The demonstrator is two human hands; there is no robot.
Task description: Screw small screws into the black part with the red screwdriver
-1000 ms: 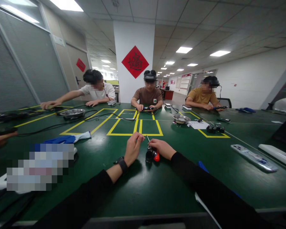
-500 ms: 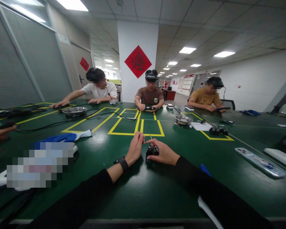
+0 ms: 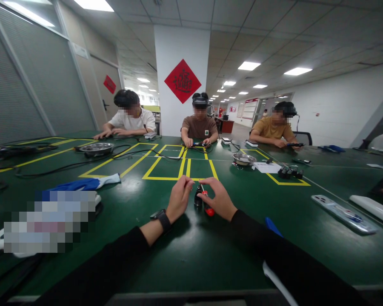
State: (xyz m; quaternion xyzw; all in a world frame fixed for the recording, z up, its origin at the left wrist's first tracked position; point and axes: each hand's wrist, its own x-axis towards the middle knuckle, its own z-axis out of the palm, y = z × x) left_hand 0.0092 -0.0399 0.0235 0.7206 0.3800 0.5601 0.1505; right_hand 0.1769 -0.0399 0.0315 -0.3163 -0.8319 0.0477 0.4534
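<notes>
The two hands are a little apart from each other, above the green table (image 3: pixel 185 263). The left hand (image 3: pixel 179 196) has its fingers bent close together beside a small black object (image 3: pixel 198 199), which stands upright on the table; I cannot tell if these fingers pinch something. The right hand (image 3: pixel 219 199) has thumb and forefinger spread, next to a red and black screwdriver (image 3: pixel 208 208). The thumb overlaps its handle, but whether it presses there cannot be told. The screwdriver is just beside the black object, its thin shaft pointing away. Farther to the left lies a blue and white glove (image 3: pixel 83 184); beyond the hands, to the right, are a metal bowl (image 3: pixel 243 159) and a white paper (image 3: pixel 265 167).
</notes>
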